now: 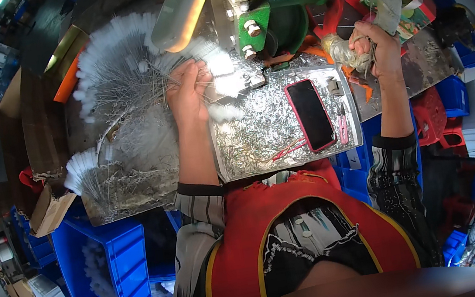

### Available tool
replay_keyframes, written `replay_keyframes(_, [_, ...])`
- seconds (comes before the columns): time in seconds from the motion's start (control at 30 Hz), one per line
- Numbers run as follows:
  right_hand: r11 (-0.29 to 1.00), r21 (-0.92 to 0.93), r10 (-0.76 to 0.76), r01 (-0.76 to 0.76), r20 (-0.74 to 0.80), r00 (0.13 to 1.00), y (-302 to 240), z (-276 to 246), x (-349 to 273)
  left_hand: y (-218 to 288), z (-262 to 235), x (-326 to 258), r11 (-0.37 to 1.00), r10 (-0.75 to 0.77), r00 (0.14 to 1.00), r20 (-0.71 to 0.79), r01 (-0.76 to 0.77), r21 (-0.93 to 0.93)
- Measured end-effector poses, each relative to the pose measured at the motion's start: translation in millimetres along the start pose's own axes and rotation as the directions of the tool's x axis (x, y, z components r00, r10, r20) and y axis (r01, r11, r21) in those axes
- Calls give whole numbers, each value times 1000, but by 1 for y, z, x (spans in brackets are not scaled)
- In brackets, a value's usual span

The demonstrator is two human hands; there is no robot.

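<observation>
Left hand (185, 95) among wire brushes (116, 74), one phone (310, 114)

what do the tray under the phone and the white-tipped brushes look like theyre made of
The tray looks like bare sheet metal: dull grey, glinting, strewn with shiny wire clippings. The brushes seem to be thin twisted-wire stems, grey and reflective, with soft white tufts, probably synthetic fibre, though that is unclear.

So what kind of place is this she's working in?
Most likely a small factory bench for making wire brushes: a green press stands over a tray of metal trimmings, white brushes are piled at the left hand, and blue bins sit below.
</observation>
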State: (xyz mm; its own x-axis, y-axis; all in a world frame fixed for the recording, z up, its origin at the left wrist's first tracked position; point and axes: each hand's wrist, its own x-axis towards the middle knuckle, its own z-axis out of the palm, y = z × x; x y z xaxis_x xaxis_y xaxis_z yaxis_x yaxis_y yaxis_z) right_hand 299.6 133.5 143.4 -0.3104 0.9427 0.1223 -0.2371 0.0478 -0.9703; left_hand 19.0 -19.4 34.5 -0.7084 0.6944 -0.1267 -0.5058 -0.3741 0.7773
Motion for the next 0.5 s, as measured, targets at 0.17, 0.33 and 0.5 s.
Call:
replay_keyframes(0.17, [999, -51, -21, 16, -103, 995, 4, 5, -5, -2, 0, 1, 1000, 5, 1000, 3, -5, -25])
replay_keyframes(0.33, [990, -130, 43, -49, -44, 998, -13, 8, -2, 0, -1, 2, 1000, 10, 1000, -20, -10, -13])
replay_keyframes(0.5, [991, -98, -97, 88, -89, 991, 16, 5, -7, 0, 0, 2, 1000, -9, 1000, -24, 9, 1])
